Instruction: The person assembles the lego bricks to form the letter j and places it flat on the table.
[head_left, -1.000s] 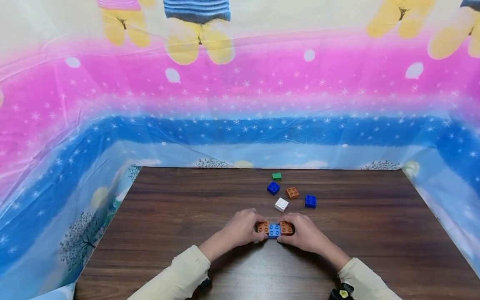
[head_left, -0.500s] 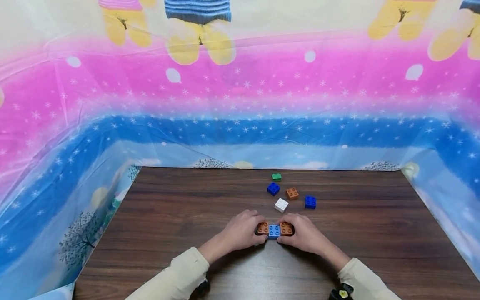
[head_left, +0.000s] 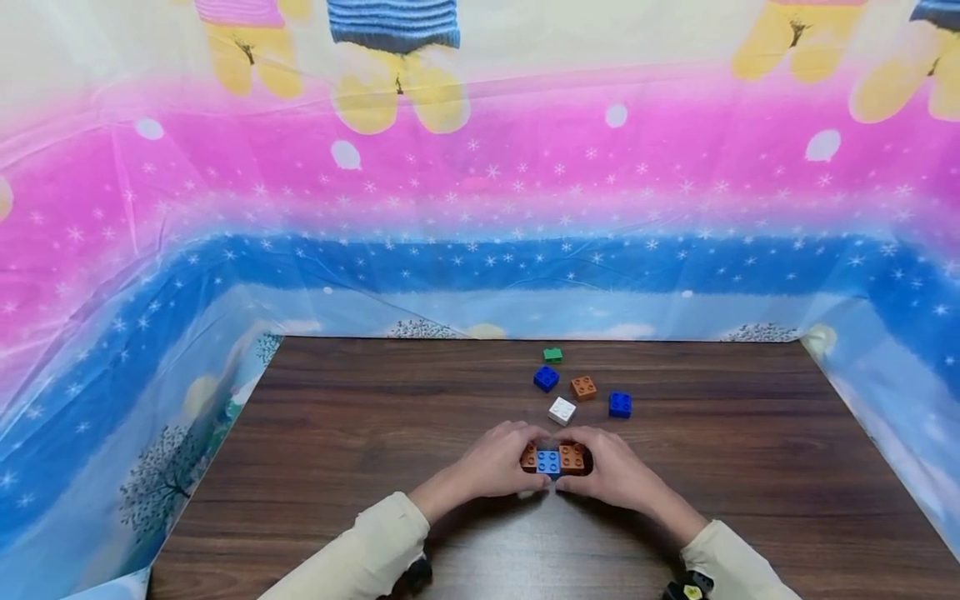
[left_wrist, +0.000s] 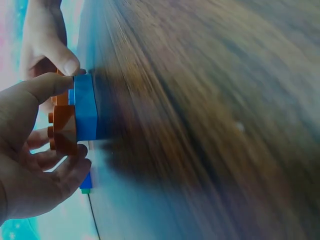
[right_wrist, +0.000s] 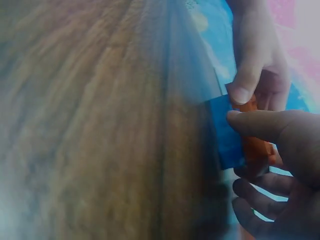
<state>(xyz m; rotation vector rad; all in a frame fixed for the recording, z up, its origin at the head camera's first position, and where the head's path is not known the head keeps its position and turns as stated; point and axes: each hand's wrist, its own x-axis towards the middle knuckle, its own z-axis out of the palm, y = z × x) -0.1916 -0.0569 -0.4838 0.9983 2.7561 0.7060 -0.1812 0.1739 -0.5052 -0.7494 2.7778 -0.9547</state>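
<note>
No lettering, number or brand is showing readably. A black wrist device [head_left: 701,577] is bearing a yellow mark [head_left: 692,592], too small to read.

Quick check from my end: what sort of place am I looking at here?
Probably an indoor tabletop set up for recording: a colorful printed cloth hangs behind and beside a dark wood-grain table, with studded toy bricks on it.
</note>
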